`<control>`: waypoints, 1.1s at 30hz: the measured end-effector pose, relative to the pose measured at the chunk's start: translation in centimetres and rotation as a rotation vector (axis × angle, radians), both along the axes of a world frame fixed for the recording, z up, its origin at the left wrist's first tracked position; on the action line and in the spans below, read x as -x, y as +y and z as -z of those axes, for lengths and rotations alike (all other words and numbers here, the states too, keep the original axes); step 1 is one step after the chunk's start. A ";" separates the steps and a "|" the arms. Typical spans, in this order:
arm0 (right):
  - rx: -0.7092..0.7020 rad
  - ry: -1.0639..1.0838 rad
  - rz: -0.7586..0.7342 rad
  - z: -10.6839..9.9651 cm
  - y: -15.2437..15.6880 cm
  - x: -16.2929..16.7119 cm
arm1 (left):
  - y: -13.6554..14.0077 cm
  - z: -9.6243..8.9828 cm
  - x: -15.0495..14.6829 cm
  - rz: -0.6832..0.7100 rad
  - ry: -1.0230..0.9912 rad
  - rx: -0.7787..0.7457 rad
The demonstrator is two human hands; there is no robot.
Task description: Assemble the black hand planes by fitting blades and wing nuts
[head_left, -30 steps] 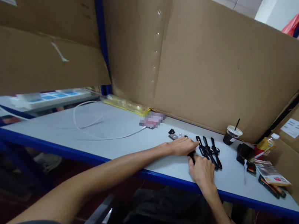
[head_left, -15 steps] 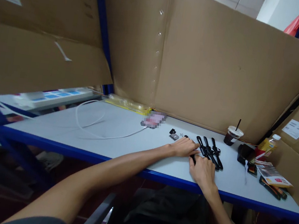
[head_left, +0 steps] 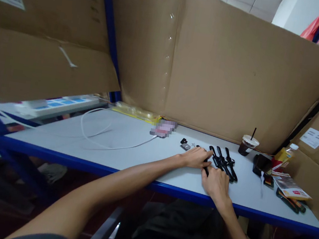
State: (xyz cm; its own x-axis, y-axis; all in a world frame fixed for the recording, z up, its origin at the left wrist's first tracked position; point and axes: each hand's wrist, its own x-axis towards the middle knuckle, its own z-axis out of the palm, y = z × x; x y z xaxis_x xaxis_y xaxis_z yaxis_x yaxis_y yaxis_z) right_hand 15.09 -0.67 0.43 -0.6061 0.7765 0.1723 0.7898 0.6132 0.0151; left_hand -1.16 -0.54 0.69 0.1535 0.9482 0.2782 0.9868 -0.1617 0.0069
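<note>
My left hand (head_left: 198, 157) and my right hand (head_left: 216, 182) are close together over the right part of the table, both with fingers closed round a black spokeshave (head_left: 206, 170). Most of that tool is hidden under the hands; a short dark piece shows between them. Just right of my hands several more black spokeshaves (head_left: 232, 163) lie side by side on the table. Beyond my left hand lie a flat grey blade (head_left: 185, 146), a small black part (head_left: 184, 141) and tiny shiny metal pieces (head_left: 193, 145), too small to tell apart.
A lidded drink cup (head_left: 248, 146) with a straw, a bottle (head_left: 285, 157), a black case (head_left: 262, 164) and a packet (head_left: 292, 186) stand or lie at the right. Farther left, a blurred-out phone (head_left: 163, 128) trails a white cable (head_left: 116, 147). Cardboard walls (head_left: 244, 76) enclose the table.
Almost nothing differs. Both hands stay on the spokeshave with only a very slight shift of the fingers, and the camera view tilts a little.
</note>
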 end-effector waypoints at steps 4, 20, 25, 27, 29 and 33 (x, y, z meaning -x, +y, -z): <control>-0.011 -0.001 -0.005 0.1 0.1 0.0 | 0.0 0.1 0.2 0.037 0.020 0.008; 0.011 0.003 0.005 -0.3 -0.2 0.0 | 0.2 0.3 0.0 0.016 0.047 -0.004; 0.032 0.005 -0.002 -0.2 -0.2 0.0 | 0.1 0.1 -0.1 0.021 0.097 -0.005; 0.028 0.008 -0.006 -0.2 -0.2 0.0 | 0.1 0.1 -0.1 0.026 0.114 -0.007; 0.014 0.015 -0.007 -0.2 -0.2 0.0 | 0.2 0.1 -0.1 0.023 0.123 -0.016; 0.004 0.015 -0.002 -0.2 -0.2 0.0 | 0.3 0.2 0.0 0.012 0.123 -0.034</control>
